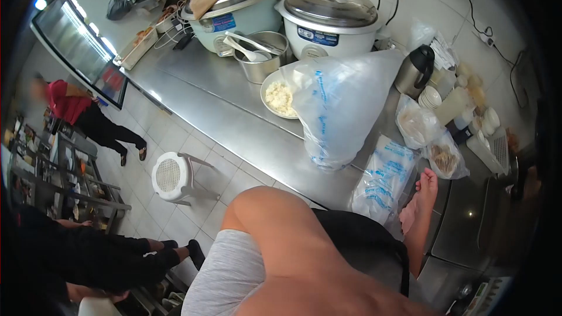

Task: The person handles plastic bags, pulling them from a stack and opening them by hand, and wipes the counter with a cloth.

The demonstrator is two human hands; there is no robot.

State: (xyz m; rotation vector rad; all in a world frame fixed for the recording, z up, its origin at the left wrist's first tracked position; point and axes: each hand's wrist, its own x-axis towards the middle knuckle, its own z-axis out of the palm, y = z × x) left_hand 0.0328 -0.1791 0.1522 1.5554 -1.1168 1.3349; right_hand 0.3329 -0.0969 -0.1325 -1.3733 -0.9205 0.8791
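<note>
My right hand (pixel 427 182) is at the right, beside a flat stack of clear plastic bags with blue print (pixel 383 172). Its fingers are loosely bent and apart, with nothing visible between them. Against that wrist is a soft pink thing (pixel 410 215) whose kind I cannot make out. My bent left arm (pixel 281 222) crosses the lower middle; its hand is out of sight. On the steel counter (pixel 234 102) stands a large puffed-out plastic bag (pixel 345 105). It partly covers a white bowl (pixel 264 104) of rice (pixel 280 97).
Two large rice cookers (pixel 328 35) stand at the back, beside a steel pot (pixel 260 70) with white ladles. A thermal jug (pixel 414 70), small bagged items (pixel 446 158) and stacked cups are at the right. A white stool (pixel 170 175) and two people (pixel 73 102) are at the left.
</note>
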